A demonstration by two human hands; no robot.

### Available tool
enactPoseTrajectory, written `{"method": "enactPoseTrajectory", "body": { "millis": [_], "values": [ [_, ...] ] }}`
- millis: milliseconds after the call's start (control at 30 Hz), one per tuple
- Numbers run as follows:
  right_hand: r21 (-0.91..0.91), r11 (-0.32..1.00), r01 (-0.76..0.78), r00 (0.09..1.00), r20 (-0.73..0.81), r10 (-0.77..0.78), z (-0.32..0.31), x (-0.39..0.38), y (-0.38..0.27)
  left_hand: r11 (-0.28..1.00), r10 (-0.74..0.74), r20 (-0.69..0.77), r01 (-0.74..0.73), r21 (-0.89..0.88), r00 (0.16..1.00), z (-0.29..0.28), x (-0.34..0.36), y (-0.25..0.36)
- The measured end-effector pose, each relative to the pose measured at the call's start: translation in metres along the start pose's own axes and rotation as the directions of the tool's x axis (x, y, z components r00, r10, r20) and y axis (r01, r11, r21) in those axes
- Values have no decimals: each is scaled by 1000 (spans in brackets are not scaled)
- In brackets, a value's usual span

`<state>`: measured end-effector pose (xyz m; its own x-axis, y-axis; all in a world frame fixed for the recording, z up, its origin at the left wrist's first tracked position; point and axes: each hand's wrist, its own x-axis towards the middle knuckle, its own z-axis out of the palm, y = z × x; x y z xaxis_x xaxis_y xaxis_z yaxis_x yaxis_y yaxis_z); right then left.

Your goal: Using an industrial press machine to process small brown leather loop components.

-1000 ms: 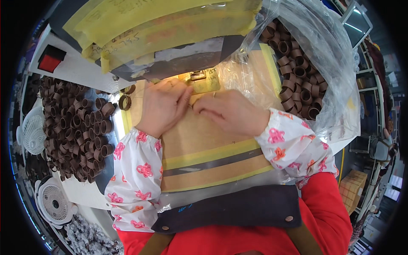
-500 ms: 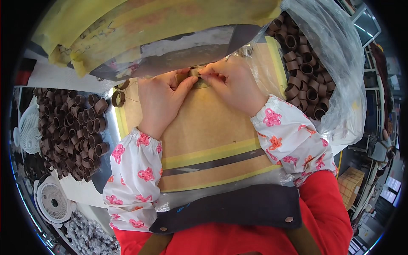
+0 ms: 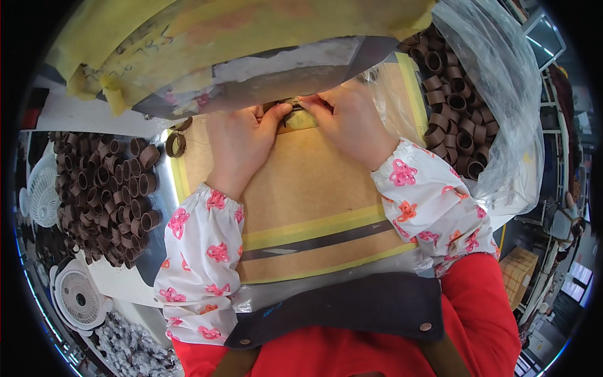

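My left hand [image 3: 242, 141] and my right hand [image 3: 348, 122] meet at the far edge of the tan taped board [image 3: 295, 176], fingers closed on a small dark piece [image 3: 291, 105], partly hidden by my thumbs and the overhang; it may be a brown band. The piece is over a small yellowish plate [image 3: 301, 122]. Two loose brown rings [image 3: 176, 144] lie just left of the board. Above my hands hangs a dark housing covered in yellow tape [image 3: 251, 38], which hides some of my fingertips.
Brown rings pile at the left [image 3: 107, 188]. More rings [image 3: 458, 107] lie in a clear plastic bag [image 3: 509, 94] at the right. Two white fans [image 3: 78, 295] stand at the far left, with silvery crumpled material [image 3: 129, 339] below. A cardboard box [image 3: 518, 273] sits lower right.
Over the last second my right hand moved up to meet my left at the plate, and both pinched the small piece. Since half a second ago they have barely shifted.
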<state>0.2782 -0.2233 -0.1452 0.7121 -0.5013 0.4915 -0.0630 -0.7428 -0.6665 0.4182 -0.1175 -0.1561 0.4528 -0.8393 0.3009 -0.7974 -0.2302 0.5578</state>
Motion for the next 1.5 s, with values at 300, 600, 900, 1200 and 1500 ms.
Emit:
{"method": "enactPoseTrajectory", "body": {
  "millis": [300, 600, 900, 1200, 1500],
  "values": [
    [-32, 999, 9, 1000, 4, -9, -3, 1, -3, 1000, 9, 9, -8, -8, 1000, 2, 1, -3],
    [-219, 976, -13, 999, 26, 19, -4, 4, -3, 999, -15, 45, 16, -28, 999, -5, 4, 8],
    [-208, 978, -23, 999, 39, 32, -2, 3, -3, 996, -33, 50, 37, -76, 998, -4, 4, 11],
    [-149, 989, -17, 1000, 15, 20, 1, 2, 1, 995, -32, 47, 37, -93, 998, -4, 3, 14],
    [-44, 999, 10, 995, 95, -5, 0, 0, 12, 989, 132, -76, -127, 76, 988, -10, -10, 26]
  ]
}}
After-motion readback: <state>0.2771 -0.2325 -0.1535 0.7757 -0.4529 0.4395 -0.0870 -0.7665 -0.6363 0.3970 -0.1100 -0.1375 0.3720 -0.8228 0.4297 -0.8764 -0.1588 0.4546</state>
